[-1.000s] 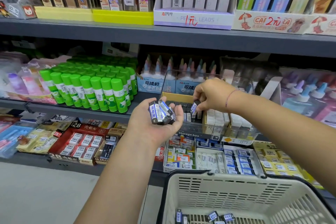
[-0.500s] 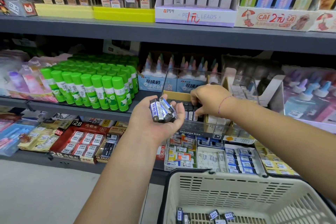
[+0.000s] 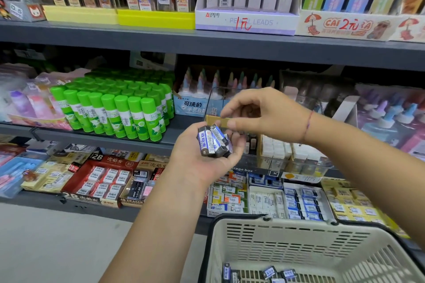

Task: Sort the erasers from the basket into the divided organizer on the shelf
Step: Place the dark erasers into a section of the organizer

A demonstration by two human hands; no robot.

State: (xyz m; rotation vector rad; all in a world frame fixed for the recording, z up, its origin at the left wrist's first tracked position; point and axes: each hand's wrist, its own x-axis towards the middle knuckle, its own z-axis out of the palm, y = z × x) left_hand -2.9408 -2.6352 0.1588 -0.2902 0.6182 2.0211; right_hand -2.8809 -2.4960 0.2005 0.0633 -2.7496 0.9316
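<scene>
Shelf aisle: my left hand (image 3: 202,156) curls round a stack of erasers (image 3: 213,142), their long axes tilted up and away from the palm. My right hand (image 3: 266,115), empty and loosely curved, hovers just above and right of the stack, thumb and forefinger nearest it. The divided organizer (image 3: 305,165) sits just beyond and below that hand, and the basket (image 3: 299,243) lies well below both.

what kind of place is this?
Most likely a stationery shop aisle: shelves hold rows of glue sticks, a pencil leads box with a handwritten price, eraser boxes below, and a shopping basket in front.
</scene>
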